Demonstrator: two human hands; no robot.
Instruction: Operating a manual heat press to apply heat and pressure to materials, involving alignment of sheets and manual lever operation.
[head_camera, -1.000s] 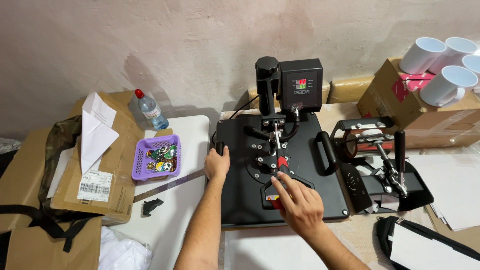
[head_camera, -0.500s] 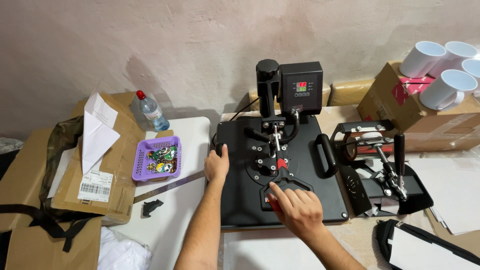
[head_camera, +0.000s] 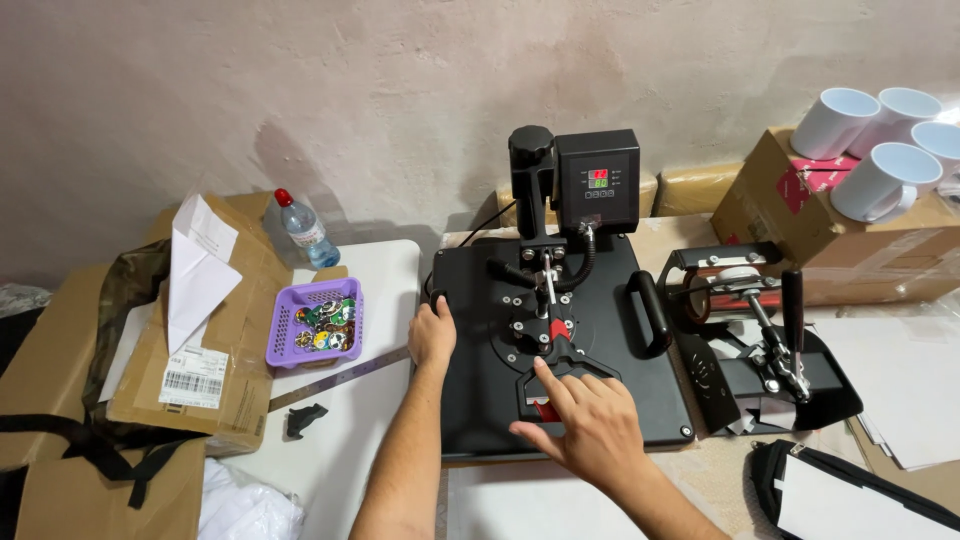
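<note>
Both hands (head_camera: 500, 380) on heat press (head_camera: 560, 350), basket (head_camera: 290, 345) w/ badges (head_camera: 326, 327)

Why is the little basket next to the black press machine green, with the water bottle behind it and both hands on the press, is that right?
Not quite. In the head view the little basket is purple, not green. The rest holds: the water bottle stands behind it, and the left hand and right hand both rest on the black press machine.
</note>
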